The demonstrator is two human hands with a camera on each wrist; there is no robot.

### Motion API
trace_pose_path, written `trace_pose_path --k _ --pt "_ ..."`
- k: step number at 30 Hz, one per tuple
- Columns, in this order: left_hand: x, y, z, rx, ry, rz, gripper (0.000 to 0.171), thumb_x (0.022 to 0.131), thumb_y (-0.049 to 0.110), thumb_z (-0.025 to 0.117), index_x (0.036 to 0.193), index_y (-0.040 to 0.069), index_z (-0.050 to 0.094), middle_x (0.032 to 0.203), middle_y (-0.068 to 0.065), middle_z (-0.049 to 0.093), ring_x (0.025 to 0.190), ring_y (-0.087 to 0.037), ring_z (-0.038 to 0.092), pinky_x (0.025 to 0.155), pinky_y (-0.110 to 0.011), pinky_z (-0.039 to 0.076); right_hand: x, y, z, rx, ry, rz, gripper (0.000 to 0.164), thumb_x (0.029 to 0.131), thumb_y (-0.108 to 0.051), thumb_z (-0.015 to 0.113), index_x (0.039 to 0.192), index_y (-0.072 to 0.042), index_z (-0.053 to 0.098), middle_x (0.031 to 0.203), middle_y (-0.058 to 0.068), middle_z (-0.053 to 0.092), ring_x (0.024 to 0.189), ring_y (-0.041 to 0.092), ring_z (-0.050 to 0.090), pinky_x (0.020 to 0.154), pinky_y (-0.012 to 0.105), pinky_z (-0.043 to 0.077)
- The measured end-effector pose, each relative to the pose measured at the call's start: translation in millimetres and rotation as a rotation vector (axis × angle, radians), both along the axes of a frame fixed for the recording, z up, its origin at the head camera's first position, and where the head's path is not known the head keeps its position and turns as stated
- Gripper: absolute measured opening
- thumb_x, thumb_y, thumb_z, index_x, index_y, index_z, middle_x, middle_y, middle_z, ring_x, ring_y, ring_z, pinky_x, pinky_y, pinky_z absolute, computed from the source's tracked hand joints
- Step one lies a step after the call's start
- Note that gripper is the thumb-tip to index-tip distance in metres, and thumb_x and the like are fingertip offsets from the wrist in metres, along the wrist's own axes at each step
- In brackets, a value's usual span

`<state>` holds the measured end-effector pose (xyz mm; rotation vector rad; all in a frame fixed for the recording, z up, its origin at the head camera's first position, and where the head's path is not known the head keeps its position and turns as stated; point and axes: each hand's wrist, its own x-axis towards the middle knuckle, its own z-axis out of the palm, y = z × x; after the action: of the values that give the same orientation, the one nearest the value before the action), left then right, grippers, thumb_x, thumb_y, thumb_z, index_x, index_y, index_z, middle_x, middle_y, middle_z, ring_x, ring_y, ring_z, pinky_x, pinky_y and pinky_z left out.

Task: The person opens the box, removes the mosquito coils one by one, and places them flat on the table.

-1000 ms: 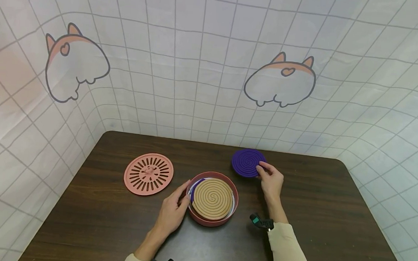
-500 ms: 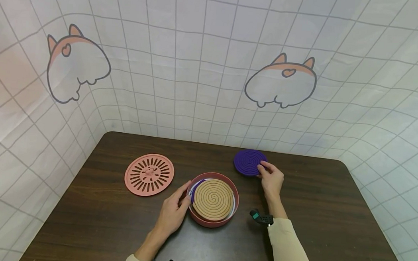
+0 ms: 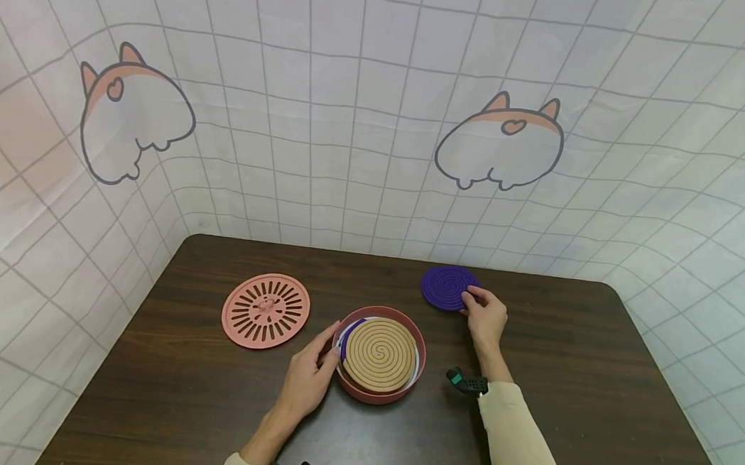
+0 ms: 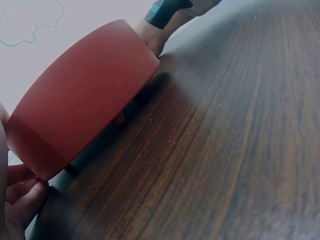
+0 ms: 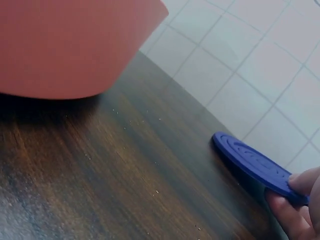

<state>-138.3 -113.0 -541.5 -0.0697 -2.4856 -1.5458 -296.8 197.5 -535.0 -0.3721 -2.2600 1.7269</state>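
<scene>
My right hand (image 3: 486, 323) pinches the near right edge of a purple spiral mosquito coil (image 3: 444, 287) at the back of the table. In the right wrist view the thumb lies on top of the coil (image 5: 255, 162) and fingers are beneath it. My left hand (image 3: 307, 379) grips the left side of a round red box (image 3: 375, 398), thumb at the rim and fingers along the outer wall. A tan spiral coil (image 3: 379, 355) lies on top inside the box, with purple and white edges showing under it. The box wall (image 4: 85, 95) fills much of the left wrist view.
A pink slotted round lid (image 3: 265, 311) lies on the dark wooden table (image 3: 581, 387), left of the box. Behind the table hangs a white gridded curtain (image 3: 379, 119) close to the back edge.
My right hand and the purple coil have shifted slightly right and away from me. The left hand and the red box stay in place.
</scene>
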Motion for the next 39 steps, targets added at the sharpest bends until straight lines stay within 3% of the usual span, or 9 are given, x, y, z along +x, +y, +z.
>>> trace_pose_path --k 4,10,12,18,28,35,39 --pt "0.4 -0.1 0.6 0.001 -0.006 -0.002 0.044 0.103 0.022 0.054 0.147 0.022 0.053 0.145 0.002 0.058 0.131 -0.015 0.057 0.104 -0.045 0.05 0.8 -0.3 0.7 0.096 0.0 -0.004 0.025 0.094 -0.012 0.07 0.115 0.001 0.073 0.102 0.02 0.071 0.066 0.009 0.065 0.059 0.018 0.054" --pt "0.4 0.0 1.0 0.006 -0.013 0.0 0.044 0.103 0.023 0.054 0.146 0.026 0.053 0.145 0.003 0.058 0.13 -0.014 0.057 0.104 -0.044 0.05 1.9 -1.0 0.3 0.246 -0.014 -0.012 0.027 0.094 -0.021 0.07 0.116 -0.005 0.074 0.112 0.017 0.072 0.095 0.024 0.061 0.08 0.033 0.046" --pt "0.0 0.1 0.7 0.004 -0.011 0.001 0.044 0.103 0.023 0.054 0.146 0.026 0.053 0.145 0.003 0.058 0.13 -0.014 0.057 0.104 -0.044 0.05 2.1 -0.7 -0.3 0.257 -0.013 -0.01 0.027 0.095 -0.021 0.07 0.116 -0.006 0.074 0.108 0.017 0.073 0.089 0.024 0.061 0.076 0.033 0.046" --pt "-0.3 -0.1 0.6 0.008 -0.011 -0.001 0.044 0.103 0.023 0.054 0.147 0.024 0.053 0.146 0.003 0.057 0.131 -0.015 0.057 0.104 -0.045 0.05 2.7 1.4 -1.9 0.267 -0.01 -0.009 0.025 0.093 -0.021 0.072 0.114 -0.007 0.075 0.088 0.017 0.074 0.06 0.008 0.054 0.051 0.02 0.041" --pt "0.0 0.0 0.8 0.012 -0.008 -0.001 0.044 0.103 0.024 0.054 0.147 0.023 0.053 0.145 0.003 0.058 0.13 -0.015 0.057 0.104 -0.045 0.05 1.5 3.3 -3.8 0.279 -0.021 0.002 0.026 0.093 -0.013 0.071 0.117 -0.004 0.073 0.089 0.019 0.074 0.057 0.007 0.058 0.05 0.019 0.045" --pt "0.2 0.1 1.2 0.013 0.001 0.003 0.044 0.102 0.024 0.054 0.147 0.023 0.054 0.145 0.004 0.058 0.13 -0.014 0.057 0.104 -0.045 0.05 1.9 4.3 -2.6 0.272 -0.016 0.027 0.026 0.093 -0.01 0.069 0.116 0.002 0.071 0.127 0.021 0.06 0.065 0.006 0.061 0.053 0.013 0.046" --pt "0.3 0.3 1.0 0.012 0.004 0.002 0.044 0.102 0.023 0.054 0.146 0.023 0.054 0.145 0.004 0.058 0.128 -0.013 0.058 0.103 -0.045 0.051 2.5 5.6 -3.2 0.278 -0.017 0.03 0.027 0.093 -0.012 0.069 0.117 0.002 0.071 0.133 0.021 0.057 0.065 0.008 0.063 0.053 0.013 0.046"
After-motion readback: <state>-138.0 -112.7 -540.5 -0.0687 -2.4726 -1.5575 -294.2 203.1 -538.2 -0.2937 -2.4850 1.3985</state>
